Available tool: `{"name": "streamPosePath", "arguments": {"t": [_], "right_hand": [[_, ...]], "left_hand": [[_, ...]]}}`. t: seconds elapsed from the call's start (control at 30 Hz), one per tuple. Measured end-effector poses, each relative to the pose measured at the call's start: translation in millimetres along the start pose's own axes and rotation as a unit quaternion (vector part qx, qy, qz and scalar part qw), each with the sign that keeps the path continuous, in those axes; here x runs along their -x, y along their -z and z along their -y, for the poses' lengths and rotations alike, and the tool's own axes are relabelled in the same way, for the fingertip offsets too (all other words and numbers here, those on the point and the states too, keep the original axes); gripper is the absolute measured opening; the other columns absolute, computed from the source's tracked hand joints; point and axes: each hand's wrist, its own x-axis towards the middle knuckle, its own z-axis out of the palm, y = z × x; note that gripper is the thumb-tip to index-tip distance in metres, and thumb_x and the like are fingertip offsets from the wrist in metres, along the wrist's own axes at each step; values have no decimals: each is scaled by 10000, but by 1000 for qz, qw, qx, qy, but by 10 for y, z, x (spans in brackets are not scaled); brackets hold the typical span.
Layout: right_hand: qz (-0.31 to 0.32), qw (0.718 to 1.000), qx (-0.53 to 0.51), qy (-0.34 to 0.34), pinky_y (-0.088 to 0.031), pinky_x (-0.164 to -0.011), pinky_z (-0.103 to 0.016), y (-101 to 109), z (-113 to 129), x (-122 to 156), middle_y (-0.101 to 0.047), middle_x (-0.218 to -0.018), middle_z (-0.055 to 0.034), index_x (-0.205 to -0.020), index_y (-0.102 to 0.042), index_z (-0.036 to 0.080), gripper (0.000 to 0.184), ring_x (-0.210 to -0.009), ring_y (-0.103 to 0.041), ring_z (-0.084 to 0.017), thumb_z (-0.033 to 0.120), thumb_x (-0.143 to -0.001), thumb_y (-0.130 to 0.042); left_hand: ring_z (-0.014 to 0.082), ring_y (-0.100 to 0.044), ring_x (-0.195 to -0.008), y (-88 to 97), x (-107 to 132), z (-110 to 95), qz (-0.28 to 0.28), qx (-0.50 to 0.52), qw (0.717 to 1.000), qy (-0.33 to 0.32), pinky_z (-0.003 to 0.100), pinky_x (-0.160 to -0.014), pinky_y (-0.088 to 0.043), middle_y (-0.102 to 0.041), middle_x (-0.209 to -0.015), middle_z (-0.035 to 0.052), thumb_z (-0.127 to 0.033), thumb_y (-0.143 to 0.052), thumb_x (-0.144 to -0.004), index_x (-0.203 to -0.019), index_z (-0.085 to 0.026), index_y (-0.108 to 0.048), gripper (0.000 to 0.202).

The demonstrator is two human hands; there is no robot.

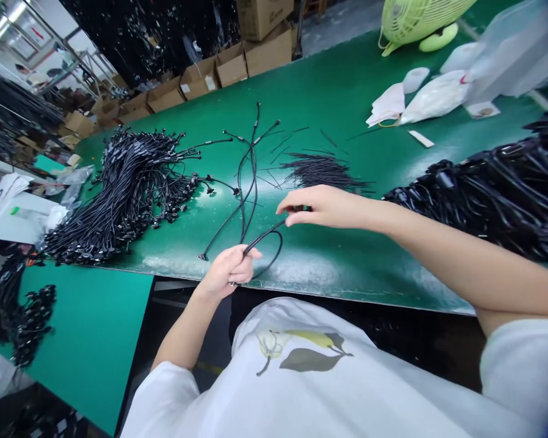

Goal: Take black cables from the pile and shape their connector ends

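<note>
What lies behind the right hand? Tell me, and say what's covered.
Just beyond the right hand, a pile of thin black strips lies on the green table. Whatever the hand and forearm cover cannot be seen.

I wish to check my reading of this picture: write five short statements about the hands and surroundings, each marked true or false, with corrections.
1. The left hand holds a black cable. True.
2. The fan is red. False: it is yellow-green.
3. Thin black strips lie on the green table. True.
4. The right hand is hidden under the table. False: it is in view above it.
5. Cardboard boxes stand beyond the table. True.
</note>
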Motion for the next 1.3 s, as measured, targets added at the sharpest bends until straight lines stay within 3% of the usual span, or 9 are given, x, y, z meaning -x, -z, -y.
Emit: {"name": "streamPosePath", "arguments": {"t": [0.23, 0.4, 0.57, 0.73, 0.83, 0.93, 1.1, 1.2, 1.3], "right_hand": [[-81, 989, -38, -120, -437, -818, -298, 53, -354, 448, -697, -1007, -90, -1041, -681, 171, 341, -911, -624, -195, 387, -954, -432], [-81, 984, 131, -89, -434, -715, -304, -169, -58, 505, -697, -979, -106, -1061, -673, 171, 279, -902, -637, -217, 285, -956, -442], [90, 990, 69, 88, -387, -589, -251, -423, 563, 307, -672, -782, -41, -855, -656, 191, 284, -678, -611, -157, 273, -964, -407], [-84, 991, -105, 14, -437, -702, -270, -448, 526, -17, -656, -885, -60, -958, -653, 180, 271, -783, -602, -166, 400, -932, -497], [-185, 952, -242, -32, -463, -804, -320, -625, 368, -136, -630, -1019, -76, -1113, -596, 185, 450, -928, -585, -199, 521, -816, -640], [-178, 903, -377, -106, -452, -666, -278, -911, 341, -186, -575, -725, -5, -874, -585, 174, 384, -679, -550, -138, 546, -910, -492], [-244, 752, -586, -179, -229, -388, -191, -1143, 457, -198, -285, -534, 85, -697, -489, 183, 432, -436, -252, -61, 573, -841, -606], [-215, 703, -661, -152, -406, -475, -210, -1108, 510, -211, -401, -615, 50, -676, -469, 185, 463, -528, -398, -78, 587, -784, -670], [-244, 661, -692, -159, -512, -716, -251, -1030, 583, -236, -452, -693, 26, -680, -458, 189, 490, -700, -523, -106, 622, -770, -668]], "left_hand": [[14, -5, -310, 270, 368, -356, -177, 164, 968, -71, 118, -302, -193, -104, -497, -117, -255, -396, -986, -1033, -109, -668, 313], [18, -292, -367, 259, 221, -327, -216, 129, 962, -103, 99, -341, -254, -336, -538, -77, -259, -442, -970, -1167, -139, -621, 291], [141, -612, -773, 13, -74, -13, -164, -184, 961, -124, 209, -606, -456, -644, -837, 57, -428, -568, -894, -1026, -161, -663, 313], [125, -509, -623, -123, -110, 162, -96, -275, 952, -94, 264, -654, -411, -559, -646, -3, -470, -556, -895, -971, -174, -633, 314], [88, -393, -503, -114, -131, 154, -89, -112, 985, -99, 242, -546, -350, -401, -551, -58, -503, -592, -866, -893, -168, -595, 336], [100, -490, -580, -119, -167, 175, -87, 9, 993, -77, 241, -592, -398, -437, -611, -35, -498, -627, -845, -845, -160, -587, 340], [144, -581, -766, -149, -239, 316, -115, 60, 991, -43, 318, -828, -467, -530, -739, 21, -562, -572, -859, -729, -153, -549, 430], [79, -400, -532, -139, -279, 353, -180, 122, 973, -74, 268, -665, -446, -357, -608, -55, -535, -550, -884, -714, -183, -475, 397], [87, -394, -537, -123, -261, 373, -144, 93, 984, -45, 283, -662, -433, -360, -608, -54, -538, -574, -868, -777, -178, -528, 374]]}}
